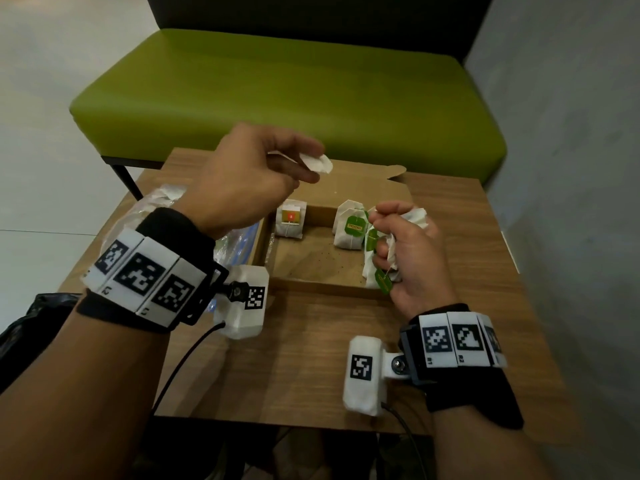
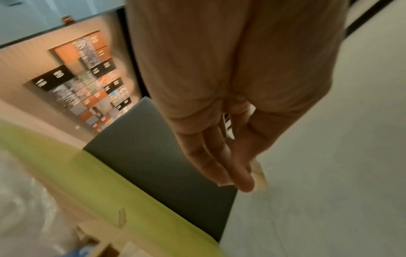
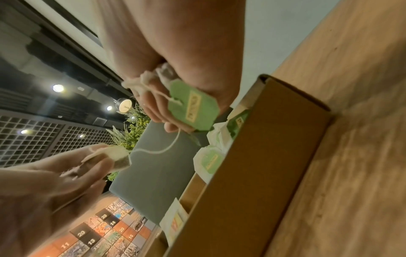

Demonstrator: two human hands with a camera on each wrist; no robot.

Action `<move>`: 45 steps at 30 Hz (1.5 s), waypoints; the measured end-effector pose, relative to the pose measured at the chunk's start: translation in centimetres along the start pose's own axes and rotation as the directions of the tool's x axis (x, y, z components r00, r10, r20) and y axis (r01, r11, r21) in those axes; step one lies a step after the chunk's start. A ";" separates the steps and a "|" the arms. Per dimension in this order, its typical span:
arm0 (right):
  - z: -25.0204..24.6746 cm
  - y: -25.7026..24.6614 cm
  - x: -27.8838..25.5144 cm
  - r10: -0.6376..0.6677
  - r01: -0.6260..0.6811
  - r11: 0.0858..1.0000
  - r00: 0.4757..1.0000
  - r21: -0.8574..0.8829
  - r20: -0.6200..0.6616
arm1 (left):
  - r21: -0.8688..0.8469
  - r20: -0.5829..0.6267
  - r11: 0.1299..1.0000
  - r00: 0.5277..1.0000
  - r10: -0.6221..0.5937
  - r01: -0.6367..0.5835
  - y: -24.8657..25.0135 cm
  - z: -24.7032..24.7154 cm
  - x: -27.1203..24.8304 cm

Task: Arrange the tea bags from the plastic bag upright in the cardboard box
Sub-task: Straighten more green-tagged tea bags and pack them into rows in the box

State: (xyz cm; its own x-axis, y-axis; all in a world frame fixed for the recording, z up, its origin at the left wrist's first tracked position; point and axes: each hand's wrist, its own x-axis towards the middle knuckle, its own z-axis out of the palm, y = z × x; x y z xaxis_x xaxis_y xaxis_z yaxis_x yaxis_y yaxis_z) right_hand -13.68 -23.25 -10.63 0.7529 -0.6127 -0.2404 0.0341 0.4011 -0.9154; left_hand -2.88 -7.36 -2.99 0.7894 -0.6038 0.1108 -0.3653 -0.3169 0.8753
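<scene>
**Separating one tea bag from the bunch, above the box**

My left hand pinches a single white tea bag between thumb and fingertips, raised over the far edge of the cardboard box. My right hand is clenched round a crumpled bunch of tea bags with green tags, at the box's 3 o'clock wall. In the right wrist view a string runs slack from the single bag to the bunch.

A few bags stand upright in the box: a red-tagged bag at 11 o'clock, green-tagged ones at 2 o'clock. The plastic bag lies on the desk at 9 o'clock.

Judgement: the open floor lies toward 6 o'clock from my left hand, the nearer one. The string may drag.
</scene>
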 end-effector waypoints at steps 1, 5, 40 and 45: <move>0.1 0.0 0.0 -0.016 0.016 1.000 1.000 -0.017 0.007 | 0.098 -0.002 0.995 1.000 0.026 -0.025 0.1 0.1 -0.1; 0.6 0.2 -0.1 -0.074 0.081 0.991 0.996 -0.110 0.058 | 0.420 -0.098 0.899 0.979 0.177 -0.120 0.0 0.9 -0.3; 1.1 0.0 -0.5 -0.204 0.239 0.954 0.960 -0.180 0.192 | -0.199 -0.128 0.976 0.990 0.062 -0.087 -1.0 0.1 0.6; 2.1 0.6 -0.8 -0.165 0.259 0.936 0.921 -0.238 0.354 | -0.146 0.079 0.987 0.993 0.084 -0.072 -0.5 1.1 0.0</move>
State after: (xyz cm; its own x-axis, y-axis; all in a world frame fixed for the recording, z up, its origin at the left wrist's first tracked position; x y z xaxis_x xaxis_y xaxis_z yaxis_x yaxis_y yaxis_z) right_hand -12.84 -21.09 -10.32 0.9199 -0.3897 0.0443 0.0711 0.0546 -0.9960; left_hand -3.22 -8.03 -3.98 0.7146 -0.6839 0.1468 -0.3451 -0.1621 0.9245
